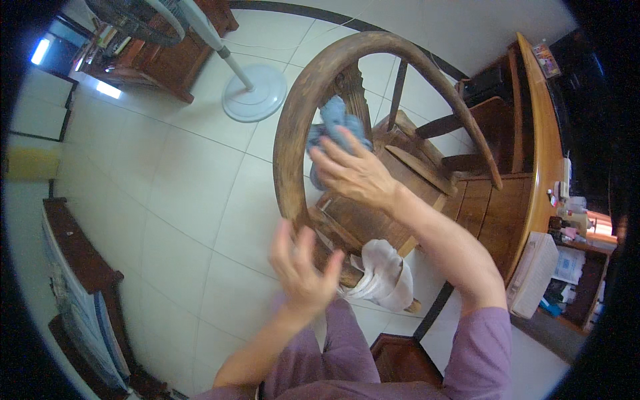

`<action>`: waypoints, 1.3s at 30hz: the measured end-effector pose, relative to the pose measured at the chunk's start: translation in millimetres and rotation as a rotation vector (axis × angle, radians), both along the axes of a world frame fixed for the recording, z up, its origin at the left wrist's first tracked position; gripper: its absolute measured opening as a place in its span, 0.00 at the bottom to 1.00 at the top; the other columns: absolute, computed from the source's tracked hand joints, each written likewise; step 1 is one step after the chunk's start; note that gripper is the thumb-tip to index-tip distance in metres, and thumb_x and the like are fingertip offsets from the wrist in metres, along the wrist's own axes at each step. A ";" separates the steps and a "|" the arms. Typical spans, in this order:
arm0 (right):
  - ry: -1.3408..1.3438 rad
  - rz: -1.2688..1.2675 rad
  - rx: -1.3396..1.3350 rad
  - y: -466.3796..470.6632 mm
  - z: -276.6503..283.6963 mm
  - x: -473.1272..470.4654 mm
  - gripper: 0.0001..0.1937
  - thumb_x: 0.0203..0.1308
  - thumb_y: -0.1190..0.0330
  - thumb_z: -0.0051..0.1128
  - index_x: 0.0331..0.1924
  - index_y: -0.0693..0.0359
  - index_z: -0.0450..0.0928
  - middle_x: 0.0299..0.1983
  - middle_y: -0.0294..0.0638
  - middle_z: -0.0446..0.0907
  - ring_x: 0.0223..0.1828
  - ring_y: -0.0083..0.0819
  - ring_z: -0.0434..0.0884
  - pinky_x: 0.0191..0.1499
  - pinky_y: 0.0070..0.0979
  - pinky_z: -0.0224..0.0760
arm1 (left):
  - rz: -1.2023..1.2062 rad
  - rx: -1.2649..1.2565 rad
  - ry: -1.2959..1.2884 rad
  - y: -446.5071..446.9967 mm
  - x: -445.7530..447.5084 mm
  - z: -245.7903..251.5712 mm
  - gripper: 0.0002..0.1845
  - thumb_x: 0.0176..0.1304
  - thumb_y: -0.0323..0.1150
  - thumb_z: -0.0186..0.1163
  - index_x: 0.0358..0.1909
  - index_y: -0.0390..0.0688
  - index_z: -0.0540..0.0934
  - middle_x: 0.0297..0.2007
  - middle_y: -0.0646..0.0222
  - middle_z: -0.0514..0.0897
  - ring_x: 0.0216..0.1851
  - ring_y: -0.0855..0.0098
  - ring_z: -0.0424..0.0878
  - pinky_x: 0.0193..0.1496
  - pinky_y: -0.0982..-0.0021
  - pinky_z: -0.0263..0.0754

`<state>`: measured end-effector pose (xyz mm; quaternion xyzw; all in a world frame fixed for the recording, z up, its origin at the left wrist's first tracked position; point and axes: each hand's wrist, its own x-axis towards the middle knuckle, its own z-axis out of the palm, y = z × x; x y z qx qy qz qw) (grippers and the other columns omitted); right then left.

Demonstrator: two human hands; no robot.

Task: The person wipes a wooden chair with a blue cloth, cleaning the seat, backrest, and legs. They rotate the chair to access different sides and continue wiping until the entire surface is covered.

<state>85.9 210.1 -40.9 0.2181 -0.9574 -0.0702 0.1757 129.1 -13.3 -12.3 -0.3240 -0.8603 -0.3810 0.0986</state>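
A wooden chair with a curved, worn top rail [292, 135] stands before me, its seat [360, 220] below. My right hand [352, 172] is over a blue-grey cloth [337, 117] inside the curve, near the carved back splat [356, 95]; its fingers are blurred and their grip on the cloth is unclear. At the near part of the rail is my left hand [305, 270], fingers apart with nothing in them; whether it touches the wood cannot be told. A white cloth [382, 275] hangs around the near end of the rail.
A standing fan's round base [254, 93] rests on the tiled floor at upper left, beside a wooden cabinet [165, 65]. A wooden desk [537, 150] with a white case [534, 275] and small items lies to the right. Dark wooden furniture [82, 245] holding bluish fabric stands at the left.
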 end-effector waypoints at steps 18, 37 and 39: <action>0.085 0.010 -0.076 8.4 -25.6 -47.6 0.11 0.55 0.66 0.53 0.43 0.54 0.79 0.52 0.38 0.75 0.58 0.29 0.73 0.69 0.41 0.58 | 0.216 0.284 -0.650 19.9 -24.3 -41.1 0.38 0.58 0.21 0.63 0.67 0.33 0.54 0.51 0.53 0.73 0.48 0.66 0.76 0.52 0.66 0.71; 0.107 -0.071 -0.080 28.1 -14.2 -15.4 0.08 0.53 0.68 0.54 0.37 0.58 0.79 0.52 0.41 0.76 0.58 0.33 0.75 0.74 0.42 0.54 | 0.191 0.242 -0.491 16.5 -25.1 -51.6 0.40 0.57 0.26 0.65 0.67 0.29 0.54 0.52 0.41 0.75 0.51 0.48 0.79 0.55 0.58 0.73; 0.102 -0.088 -0.132 35.5 -15.0 -4.4 0.08 0.51 0.68 0.55 0.35 0.58 0.78 0.51 0.42 0.76 0.55 0.36 0.76 0.70 0.45 0.60 | 0.208 0.279 -0.519 20.2 -22.9 -48.4 0.39 0.57 0.26 0.65 0.67 0.29 0.54 0.51 0.41 0.76 0.49 0.47 0.80 0.54 0.58 0.74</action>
